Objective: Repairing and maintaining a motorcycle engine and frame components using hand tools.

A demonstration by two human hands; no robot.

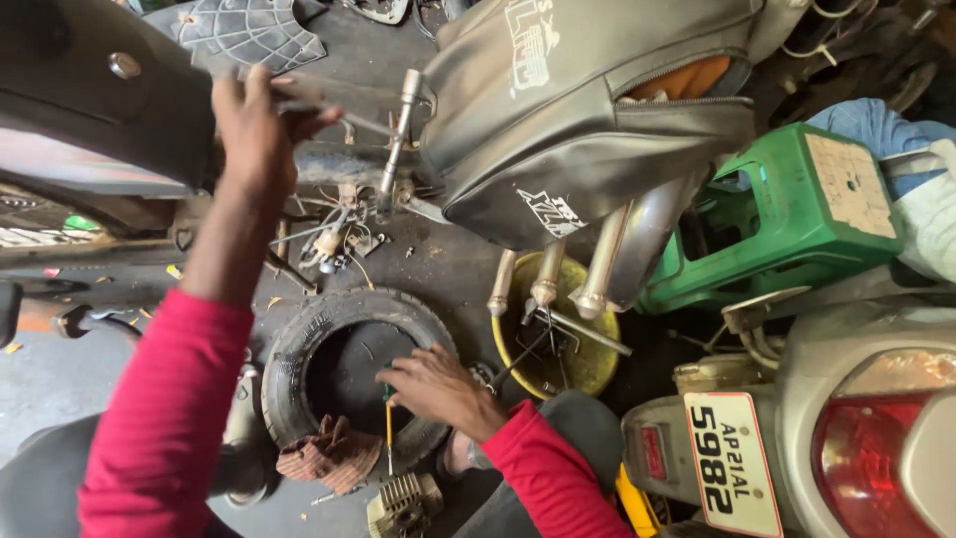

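My left hand (254, 125) is raised and grips the edge of a dark scooter body panel (95, 95) near its exposed frame and wiring (339, 234). My right hand (438, 387) reaches down over a small black tyre (299, 344) lying flat on the floor; its fingers close around a thin tool with a green and yellow shaft (388, 423) that points down. Both arms wear red sleeves. A brown rag (329, 453) lies on the tyre's near side.
A black scooter seat (588, 110) is tipped up at the top centre. A yellow bowl (583, 364) holds tools and metal tubes. A green plastic stool (807, 204) stands at the right, a grey scooter's tail light and plate (856, 438) at the lower right. An engine cylinder (403, 506) sits on the floor.
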